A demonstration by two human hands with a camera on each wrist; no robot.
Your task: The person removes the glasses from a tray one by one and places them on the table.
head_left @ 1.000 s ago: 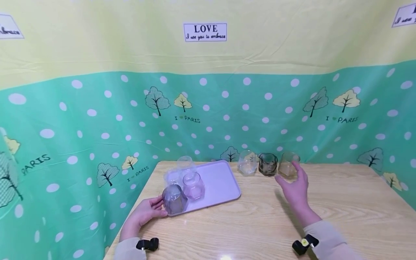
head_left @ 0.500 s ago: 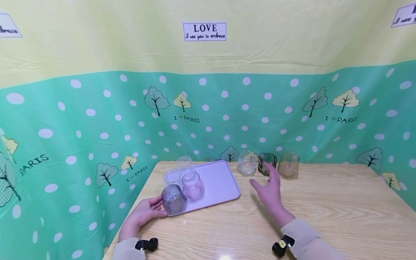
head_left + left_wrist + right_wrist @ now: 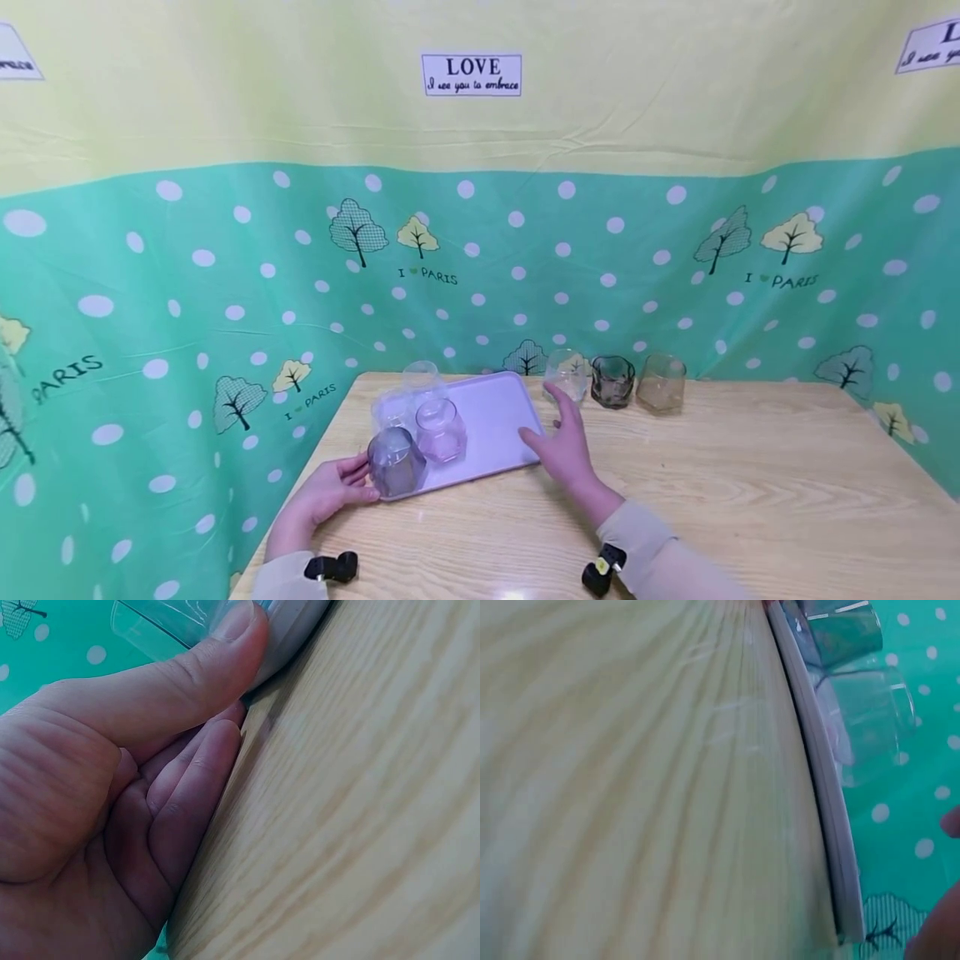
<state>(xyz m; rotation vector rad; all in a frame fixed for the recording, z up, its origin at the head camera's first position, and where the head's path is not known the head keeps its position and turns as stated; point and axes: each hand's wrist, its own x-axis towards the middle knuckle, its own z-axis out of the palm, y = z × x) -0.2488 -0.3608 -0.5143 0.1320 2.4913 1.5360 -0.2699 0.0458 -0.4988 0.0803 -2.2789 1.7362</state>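
A pale lilac tray (image 3: 497, 442) lies on the table. At its front left corner my left hand (image 3: 324, 498) grips the tray, thumb on the rim in the left wrist view; the fingertips beyond are partly hidden. A grey glass (image 3: 396, 467) stands on that corner beside the fingers, with a pinkish glass (image 3: 441, 437) next to it. Two clear glasses, one nearer (image 3: 393, 410) and one at the back (image 3: 422, 377), stand at the tray's left. My right hand (image 3: 566, 450), fingers spread and holding nothing, is at the tray's right edge.
A clear glass (image 3: 566, 379), a dark faceted glass (image 3: 612, 385) and an amber glass (image 3: 662, 387) stand in a row at the back of the wooden table (image 3: 750, 483). A green dotted curtain (image 3: 465, 292) hangs behind and to the left.
My right hand has moved left from the amber glass, past the dark and clear glasses, to the tray's right edge. The left hand, tray and glasses stay put.
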